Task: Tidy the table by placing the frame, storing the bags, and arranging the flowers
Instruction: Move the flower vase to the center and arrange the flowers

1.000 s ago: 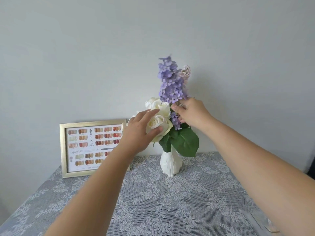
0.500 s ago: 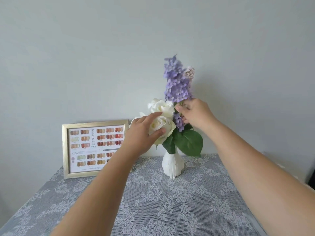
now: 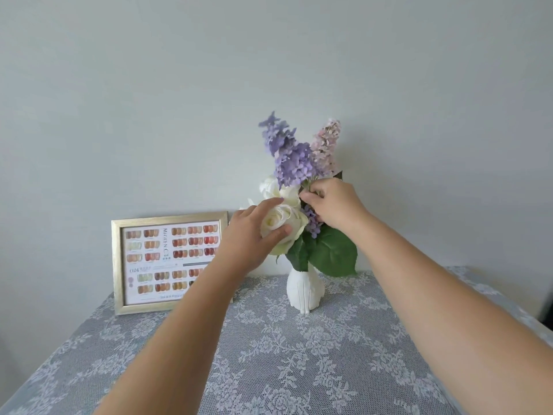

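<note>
A white vase (image 3: 304,290) stands at the back of the table with white roses (image 3: 276,223), a purple flower spike (image 3: 288,155), a pink flower spike (image 3: 325,146) and green leaves (image 3: 332,253) in it. My left hand (image 3: 250,235) cups the front white rose, thumb under it and fingers over it. My right hand (image 3: 333,205) pinches the stems just below the purple spike. A gold-edged frame (image 3: 167,262) with a nail colour chart leans upright against the wall at the left of the vase; my left forearm hides its right edge. No bags are in view.
A grey lace tablecloth (image 3: 299,354) covers the table. The plain wall (image 3: 179,100) is right behind the vase and the frame. The table's right edge (image 3: 520,313) drops away at the far right.
The purple spike has tilted to the left and the pink spike now shows apart from it on the right. Both hands stay on the flowers.
</note>
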`<state>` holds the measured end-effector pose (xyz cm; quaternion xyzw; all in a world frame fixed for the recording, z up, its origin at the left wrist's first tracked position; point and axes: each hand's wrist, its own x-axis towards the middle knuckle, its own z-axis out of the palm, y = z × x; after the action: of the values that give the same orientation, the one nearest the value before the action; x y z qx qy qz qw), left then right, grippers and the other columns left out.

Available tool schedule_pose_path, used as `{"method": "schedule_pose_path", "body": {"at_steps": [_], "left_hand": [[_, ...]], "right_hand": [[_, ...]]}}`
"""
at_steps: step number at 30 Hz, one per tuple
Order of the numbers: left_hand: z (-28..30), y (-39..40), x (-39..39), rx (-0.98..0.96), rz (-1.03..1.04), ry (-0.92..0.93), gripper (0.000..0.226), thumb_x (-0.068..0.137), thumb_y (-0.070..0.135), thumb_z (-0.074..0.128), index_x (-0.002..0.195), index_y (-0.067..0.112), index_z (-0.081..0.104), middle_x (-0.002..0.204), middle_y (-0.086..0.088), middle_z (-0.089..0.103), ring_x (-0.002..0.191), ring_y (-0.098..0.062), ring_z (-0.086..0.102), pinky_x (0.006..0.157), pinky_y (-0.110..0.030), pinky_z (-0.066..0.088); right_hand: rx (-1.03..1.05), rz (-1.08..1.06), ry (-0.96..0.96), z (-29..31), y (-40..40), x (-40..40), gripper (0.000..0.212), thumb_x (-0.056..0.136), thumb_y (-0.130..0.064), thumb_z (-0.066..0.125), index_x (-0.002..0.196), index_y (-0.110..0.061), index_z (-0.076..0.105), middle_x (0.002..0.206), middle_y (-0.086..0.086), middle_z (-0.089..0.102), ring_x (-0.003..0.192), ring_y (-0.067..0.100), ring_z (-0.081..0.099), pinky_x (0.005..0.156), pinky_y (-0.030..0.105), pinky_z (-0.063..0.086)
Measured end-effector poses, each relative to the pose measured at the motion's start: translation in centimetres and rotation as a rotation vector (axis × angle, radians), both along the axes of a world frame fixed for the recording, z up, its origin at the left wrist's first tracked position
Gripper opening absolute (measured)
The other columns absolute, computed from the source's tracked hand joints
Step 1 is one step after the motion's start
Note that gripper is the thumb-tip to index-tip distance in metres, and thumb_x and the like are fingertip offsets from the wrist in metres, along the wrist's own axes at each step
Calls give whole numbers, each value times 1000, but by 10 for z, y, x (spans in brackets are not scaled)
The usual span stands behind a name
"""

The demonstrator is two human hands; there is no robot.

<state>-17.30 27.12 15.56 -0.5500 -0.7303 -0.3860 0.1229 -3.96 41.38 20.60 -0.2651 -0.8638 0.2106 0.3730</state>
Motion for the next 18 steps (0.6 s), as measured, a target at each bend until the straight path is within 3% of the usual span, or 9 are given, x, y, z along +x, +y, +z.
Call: {"method": "schedule_pose_path", "body": {"at_steps": [2, 5, 8, 12, 18], "left_hand": [[0, 0, 3, 6, 17, 1, 56, 87, 60, 57, 138, 45, 41, 128, 3, 61, 121, -25, 47, 95, -44, 43], [0, 3, 10, -1, 72, 8, 58, 87, 61, 56, 140, 44, 39, 133, 4, 58, 125, -27, 45, 97, -45, 42], [2, 5, 16, -12, 129, 31, 61, 87, 63, 52, 142, 43, 35, 137, 4, 56, 127, -28, 43, 100, -51, 40], [0, 6, 21, -20, 182, 40, 64, 87, 64, 49, 144, 39, 34, 138, 4, 54, 125, -28, 43, 100, -53, 39], [2, 5, 23, -36, 162, 50, 66, 89, 63, 48, 148, 41, 29, 141, 6, 52, 129, -27, 40, 101, -53, 38]], "right_hand": [[8, -9, -40, -4, -2, -1, 31, 93, -28, 59, 66, -13, 61, 64, 4, 58, 59, 21, 54, 57, 28, 36], [-4, -28, -36, -11, -3, -1, 24, 94, -28, 58, 102, -10, 71, 99, 9, 71, 88, 27, 64, 70, 26, 41], [-22, -29, -53, -7, -4, 0, 24, 94, -30, 58, 99, -10, 71, 88, 8, 68, 82, 28, 63, 63, 27, 41], [-56, -27, -108, 1, -7, 1, 29, 91, -30, 62, 104, -4, 67, 101, 16, 69, 91, 31, 64, 81, 35, 50], [-77, -103, -52, 3, 4, 8, 27, 80, -27, 75, 96, -6, 68, 94, 7, 71, 87, 25, 65, 82, 37, 53]]}}
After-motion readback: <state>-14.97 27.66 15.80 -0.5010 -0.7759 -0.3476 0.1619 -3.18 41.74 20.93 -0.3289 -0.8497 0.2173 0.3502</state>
